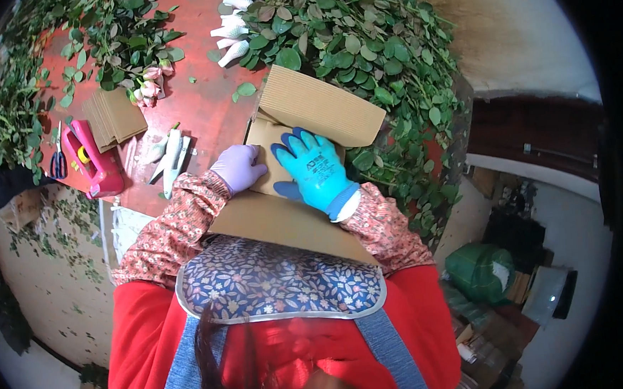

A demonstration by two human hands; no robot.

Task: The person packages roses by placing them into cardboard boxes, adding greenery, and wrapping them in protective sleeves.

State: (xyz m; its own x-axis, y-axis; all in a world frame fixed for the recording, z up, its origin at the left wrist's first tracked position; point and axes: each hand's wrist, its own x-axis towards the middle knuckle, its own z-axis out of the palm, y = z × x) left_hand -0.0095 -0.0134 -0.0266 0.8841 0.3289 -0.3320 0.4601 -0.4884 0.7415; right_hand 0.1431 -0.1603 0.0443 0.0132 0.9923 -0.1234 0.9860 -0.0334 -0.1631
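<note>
A folded piece of corrugated cardboard (297, 222) lies before me at the table's front edge, one flap (319, 106) raised at the far side and another sloping toward my apron. My left hand (239, 168), in a thin purple glove, grips its left edge, with the thumb over the inner face. In a turquoise and dark-blue coated work glove, my right hand (314, 168) presses flat on the cardboard's middle panel, fingers spread. Beyond the flap, rose stems with green leaves (356, 47) are heaped, and white foam-net sleeves (234, 53) cover the heads at their left end.
Left on the red table (203, 94) are pink-handled tape dispenser (95, 159), scissors (58, 159), white-handled pruning shears (173, 160), stacked cardboard pieces (117, 118) and pink roses (150, 86). More leafy stems (131, 45) lie behind. Boxes and a green bundle (479, 272) stand at right.
</note>
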